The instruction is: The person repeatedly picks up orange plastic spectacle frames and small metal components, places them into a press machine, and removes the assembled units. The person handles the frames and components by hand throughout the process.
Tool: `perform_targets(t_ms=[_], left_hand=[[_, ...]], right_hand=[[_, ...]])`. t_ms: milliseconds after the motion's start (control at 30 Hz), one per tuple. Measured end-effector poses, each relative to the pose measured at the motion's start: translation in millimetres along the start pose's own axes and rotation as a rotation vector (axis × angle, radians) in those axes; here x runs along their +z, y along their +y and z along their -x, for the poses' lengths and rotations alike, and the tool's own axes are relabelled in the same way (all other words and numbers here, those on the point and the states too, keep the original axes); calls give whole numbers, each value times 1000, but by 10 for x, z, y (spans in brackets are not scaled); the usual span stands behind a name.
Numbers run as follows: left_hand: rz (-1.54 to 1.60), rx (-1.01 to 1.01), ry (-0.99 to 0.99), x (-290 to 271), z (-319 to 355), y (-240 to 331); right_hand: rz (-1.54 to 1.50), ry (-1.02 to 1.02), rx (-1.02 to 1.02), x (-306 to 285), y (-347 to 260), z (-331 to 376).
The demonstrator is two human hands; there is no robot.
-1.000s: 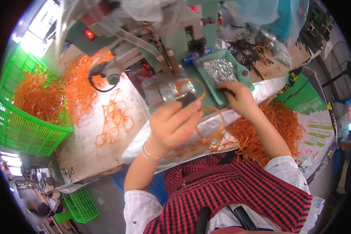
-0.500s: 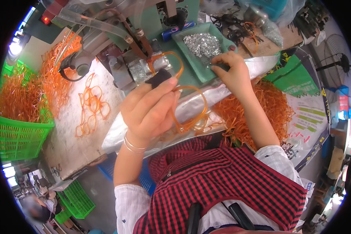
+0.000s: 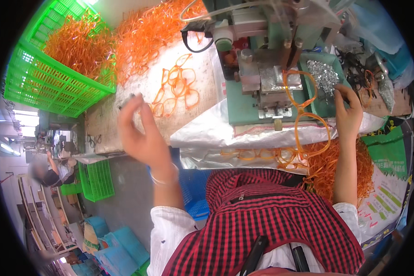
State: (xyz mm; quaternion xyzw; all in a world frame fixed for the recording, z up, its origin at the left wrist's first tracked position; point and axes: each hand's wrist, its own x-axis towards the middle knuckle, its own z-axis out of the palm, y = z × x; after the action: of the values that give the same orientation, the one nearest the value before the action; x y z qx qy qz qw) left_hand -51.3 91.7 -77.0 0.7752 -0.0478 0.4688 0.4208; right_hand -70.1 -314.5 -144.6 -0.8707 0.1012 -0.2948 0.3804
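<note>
Hands [image 3: 142,138] [image 3: 348,112] apart — orange frame [image 3: 301,111] at machine [image 3: 273,80].

Green-white sack [image 3: 387,154]: printed characters [image 3: 391,169], too blurred to read.

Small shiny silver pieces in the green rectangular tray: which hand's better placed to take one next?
Likely your right hand: it's at the right side of the tray, close to the pieces. Your left hand is well away, near loose orange eyeglass frames.
</note>
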Motion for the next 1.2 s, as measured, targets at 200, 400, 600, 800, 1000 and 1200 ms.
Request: perform_targets(t_ms=[200, 400, 600, 800, 1000, 1200], left_hand=[[-522, 567, -550, 588, -635, -1314], [-379, 311, -684, 881, -454, -2051], [-221, 87, -295, 800, -377, -1244], [386, -338, -298, 1079, 5, -711], [495, -545, -220, 786, 667, -547], [905, -32, -90, 765, -120, 412]], right_hand=[[-76, -106, -47, 217, -348, -183], [119, 1, -14, -156, 201, 151], [-177, -110, 113, -426, -342, 239], [-483, -341, 94, 259, -1031, -596], [-706, -357, 120, 422, -1084, -425], [-795, -423, 171, 391, -1179, -439]])
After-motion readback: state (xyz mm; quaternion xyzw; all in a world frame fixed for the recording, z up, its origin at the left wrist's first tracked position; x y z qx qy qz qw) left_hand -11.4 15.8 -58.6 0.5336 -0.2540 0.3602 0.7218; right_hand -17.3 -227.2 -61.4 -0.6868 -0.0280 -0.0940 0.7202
